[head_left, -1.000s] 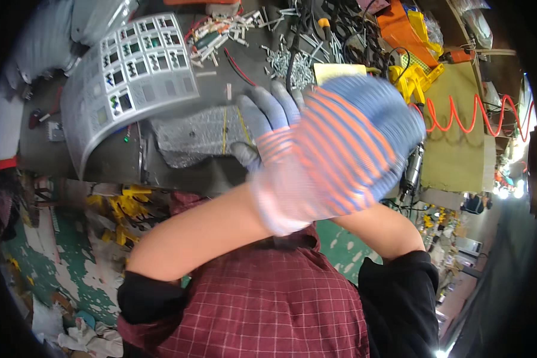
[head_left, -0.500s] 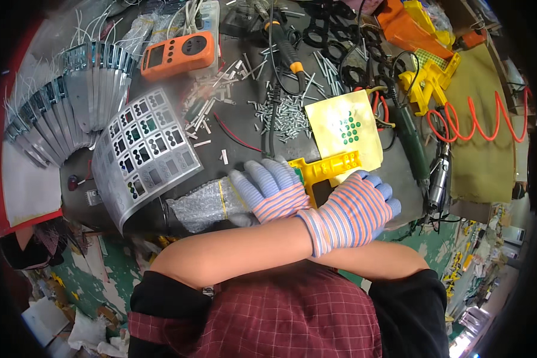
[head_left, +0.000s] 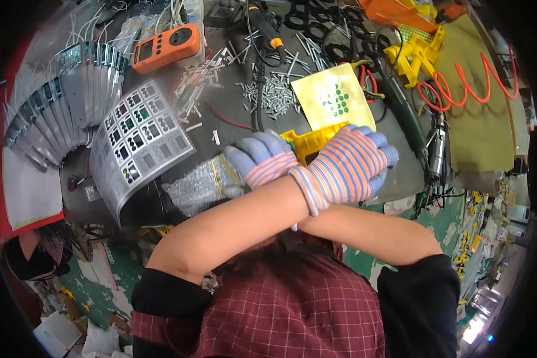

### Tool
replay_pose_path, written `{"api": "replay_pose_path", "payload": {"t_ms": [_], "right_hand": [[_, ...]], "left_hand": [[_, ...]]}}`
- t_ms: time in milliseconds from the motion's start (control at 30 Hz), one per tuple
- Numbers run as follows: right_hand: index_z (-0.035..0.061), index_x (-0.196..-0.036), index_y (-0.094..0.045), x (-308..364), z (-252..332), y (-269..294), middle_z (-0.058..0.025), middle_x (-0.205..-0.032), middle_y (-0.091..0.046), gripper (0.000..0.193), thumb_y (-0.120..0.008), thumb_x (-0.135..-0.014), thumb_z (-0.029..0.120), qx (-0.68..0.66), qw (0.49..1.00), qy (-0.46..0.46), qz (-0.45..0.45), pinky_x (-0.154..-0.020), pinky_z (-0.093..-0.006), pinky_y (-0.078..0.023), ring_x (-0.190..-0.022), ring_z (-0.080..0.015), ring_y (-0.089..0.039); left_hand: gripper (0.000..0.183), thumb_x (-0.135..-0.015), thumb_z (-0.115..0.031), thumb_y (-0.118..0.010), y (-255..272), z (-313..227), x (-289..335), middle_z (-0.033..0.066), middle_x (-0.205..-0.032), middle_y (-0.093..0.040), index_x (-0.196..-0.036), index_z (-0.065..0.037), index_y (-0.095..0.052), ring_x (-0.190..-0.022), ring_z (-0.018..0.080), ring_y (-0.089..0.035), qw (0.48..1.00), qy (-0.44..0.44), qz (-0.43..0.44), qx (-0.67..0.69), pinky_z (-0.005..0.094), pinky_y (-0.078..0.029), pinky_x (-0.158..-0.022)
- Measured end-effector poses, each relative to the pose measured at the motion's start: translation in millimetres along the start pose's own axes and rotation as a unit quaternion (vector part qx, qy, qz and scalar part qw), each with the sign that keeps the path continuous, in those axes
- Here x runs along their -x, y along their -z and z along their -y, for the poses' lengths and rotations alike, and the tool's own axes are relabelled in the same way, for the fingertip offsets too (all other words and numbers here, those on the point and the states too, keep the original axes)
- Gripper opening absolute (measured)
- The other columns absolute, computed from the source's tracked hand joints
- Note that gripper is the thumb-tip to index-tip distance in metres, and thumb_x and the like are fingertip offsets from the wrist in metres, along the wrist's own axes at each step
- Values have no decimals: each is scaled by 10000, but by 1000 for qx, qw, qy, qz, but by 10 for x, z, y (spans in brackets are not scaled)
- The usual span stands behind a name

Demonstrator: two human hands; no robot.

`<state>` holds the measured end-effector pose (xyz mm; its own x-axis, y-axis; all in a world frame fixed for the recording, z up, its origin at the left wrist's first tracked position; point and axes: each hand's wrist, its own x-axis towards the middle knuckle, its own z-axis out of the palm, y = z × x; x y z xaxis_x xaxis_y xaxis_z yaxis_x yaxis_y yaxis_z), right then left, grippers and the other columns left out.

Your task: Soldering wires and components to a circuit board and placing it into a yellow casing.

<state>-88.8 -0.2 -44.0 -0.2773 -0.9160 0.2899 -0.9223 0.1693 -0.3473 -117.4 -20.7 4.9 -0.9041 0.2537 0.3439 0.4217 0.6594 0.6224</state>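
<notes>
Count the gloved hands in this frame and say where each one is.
2. The arms are crossed: the left hand lies on the picture's right, over a yellow plastic part; the right hand lies on the picture's left, next to a bubble-wrap bag. No other person's hands show.

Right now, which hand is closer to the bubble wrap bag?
Right. With the arms crossed, the right hand sits beside the bubble wrap bag, while the left hand is farther away, past the yellow plastic part.

A workshop: cluttered bench (head_left: 400,179), loose screws (head_left: 274,95), orange meter (head_left: 166,46), coiled air hose (head_left: 471,89).
</notes>
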Motion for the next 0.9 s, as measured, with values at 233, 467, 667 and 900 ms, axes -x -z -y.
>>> {"api": "replay_pose_path", "payload": {"t_ms": [233,467,667,900], "right_hand": [[53,-1089,-647,473,-199,671,-163,-1154,-606,302,-705,-802,125,-116,979,-35,-164,-1026,-529,-431,-1132,-410,-559],[128,-980,-713,701,-683,745,-118,-1173,-643,184,-710,-801,171,-15,989,-58,-134,-1097,-567,-344,-1188,-413,-548],[173,-1028,-729,547,-699,548,-95,-1274,-604,244,-696,-797,247,-13,996,-50,-80,-1133,-603,-264,-1273,-404,-482],[202,-1061,-742,530,-717,494,-73,-1292,-602,291,-693,-788,290,5,997,-50,-66,-1149,-596,-235,-1286,-375,-477]], "left_hand": [[255,-745,-13,-659,874,-146,1010,122,-928,-645,-998,-35,-671,-888,312,-627,952,-27,-305,7,408,-504,-817],[440,-718,-92,-719,697,-9,1311,206,-1226,-590,-1151,-78,-637,-1100,406,-591,969,145,-42,-194,454,-484,-977],[444,-685,-114,-744,510,139,1308,194,-1213,-591,-1120,-85,-660,-1030,363,-611,957,192,-39,-213,447,-510,-903],[513,-617,-119,-716,457,235,1321,173,-1226,-571,-1128,-151,-676,-999,347,-595,959,182,-42,-213,458,-487,-895]]}}
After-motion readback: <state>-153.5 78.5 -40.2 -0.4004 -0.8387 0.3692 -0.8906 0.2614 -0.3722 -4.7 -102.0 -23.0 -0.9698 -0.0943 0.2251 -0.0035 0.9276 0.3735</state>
